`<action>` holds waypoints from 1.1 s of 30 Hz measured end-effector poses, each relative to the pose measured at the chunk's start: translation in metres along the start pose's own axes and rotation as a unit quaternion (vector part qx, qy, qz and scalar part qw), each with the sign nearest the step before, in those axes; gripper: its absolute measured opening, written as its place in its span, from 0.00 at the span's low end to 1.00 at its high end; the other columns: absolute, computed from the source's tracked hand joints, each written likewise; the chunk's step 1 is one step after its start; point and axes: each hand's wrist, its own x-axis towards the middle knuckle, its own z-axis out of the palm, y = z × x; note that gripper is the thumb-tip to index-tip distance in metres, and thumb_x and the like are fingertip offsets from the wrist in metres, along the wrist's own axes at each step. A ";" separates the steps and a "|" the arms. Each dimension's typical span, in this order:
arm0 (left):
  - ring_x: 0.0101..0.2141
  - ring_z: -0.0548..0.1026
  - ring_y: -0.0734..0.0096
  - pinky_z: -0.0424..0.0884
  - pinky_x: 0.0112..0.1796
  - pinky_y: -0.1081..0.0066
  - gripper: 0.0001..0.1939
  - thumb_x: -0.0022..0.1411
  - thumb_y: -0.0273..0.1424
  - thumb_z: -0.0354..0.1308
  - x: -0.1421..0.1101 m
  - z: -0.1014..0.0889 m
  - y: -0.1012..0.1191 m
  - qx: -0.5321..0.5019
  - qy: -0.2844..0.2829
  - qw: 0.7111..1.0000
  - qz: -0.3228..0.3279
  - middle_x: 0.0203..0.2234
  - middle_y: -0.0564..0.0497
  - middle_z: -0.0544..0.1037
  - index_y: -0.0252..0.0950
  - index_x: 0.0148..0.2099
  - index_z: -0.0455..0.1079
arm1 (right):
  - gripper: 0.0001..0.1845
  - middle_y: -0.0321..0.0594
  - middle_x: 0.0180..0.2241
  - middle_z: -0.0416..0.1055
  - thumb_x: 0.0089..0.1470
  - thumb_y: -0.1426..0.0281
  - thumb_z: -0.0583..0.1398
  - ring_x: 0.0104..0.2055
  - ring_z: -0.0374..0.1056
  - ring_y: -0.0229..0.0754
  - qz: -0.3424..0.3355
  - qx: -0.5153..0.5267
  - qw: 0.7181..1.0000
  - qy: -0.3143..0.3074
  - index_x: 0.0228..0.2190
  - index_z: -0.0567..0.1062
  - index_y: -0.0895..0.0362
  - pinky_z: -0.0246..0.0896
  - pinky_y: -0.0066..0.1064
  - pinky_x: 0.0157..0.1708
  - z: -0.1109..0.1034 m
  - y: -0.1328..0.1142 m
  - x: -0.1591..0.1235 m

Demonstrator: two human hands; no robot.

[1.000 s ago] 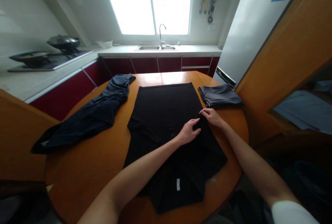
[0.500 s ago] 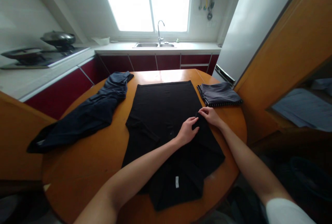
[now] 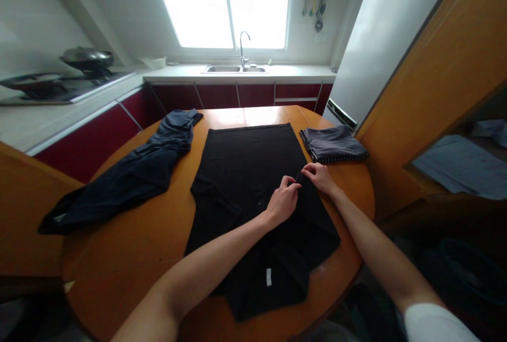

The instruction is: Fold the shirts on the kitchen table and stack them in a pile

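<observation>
A black shirt lies spread on the round wooden table, its collar and a small white label toward me. Its left sleeve is folded in across the body. At the shirt's right side, my left hand pinches a bit of the black cloth between thumb and fingers. Just beyond it, my right hand grips the same sleeve area with closed fingertips. A small fold of fabric stands up between the two hands.
Dark blue jeans lie along the table's left side. A folded grey garment with dotted trim sits at the right edge of the wooden table. Behind are a counter with a sink, a stove with pans, and a fridge.
My left hand has shifted slightly left and its fingers have closed more on the cloth, lifting a small fold. My right hand stays almost where it was.
</observation>
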 end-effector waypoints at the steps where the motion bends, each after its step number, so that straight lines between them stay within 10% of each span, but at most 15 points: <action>1: 0.35 0.77 0.68 0.75 0.43 0.65 0.16 0.69 0.27 0.48 0.000 -0.001 0.001 0.008 -0.003 1.000 -0.003 0.53 0.46 0.68 0.41 0.53 0.74 | 0.11 0.39 0.28 0.77 0.55 0.59 0.62 0.32 0.71 0.44 0.000 0.006 1.000 -0.002 0.30 0.79 0.53 0.63 0.34 0.37 0.000 0.001 0.000; 23: 0.34 0.75 0.69 0.72 0.38 0.67 0.17 0.66 0.23 0.49 0.000 -0.005 0.004 0.073 -0.007 0.997 -0.018 0.50 0.49 0.70 0.43 0.48 0.75 | 0.10 0.38 0.29 0.76 0.51 0.60 0.64 0.33 0.71 0.44 0.019 0.019 1.000 0.009 0.34 0.80 0.52 0.66 0.37 0.40 0.001 0.003 -0.002; 33: 0.55 0.70 0.60 0.63 0.58 0.57 0.20 0.63 0.19 0.50 0.004 -0.011 0.005 0.050 0.014 0.993 0.106 0.54 0.46 0.74 0.40 0.51 0.75 | 0.18 0.46 0.31 0.76 0.57 0.66 0.50 0.34 0.71 0.48 0.102 0.063 0.970 0.213 0.39 0.77 0.59 0.66 0.38 0.38 -0.011 0.024 0.001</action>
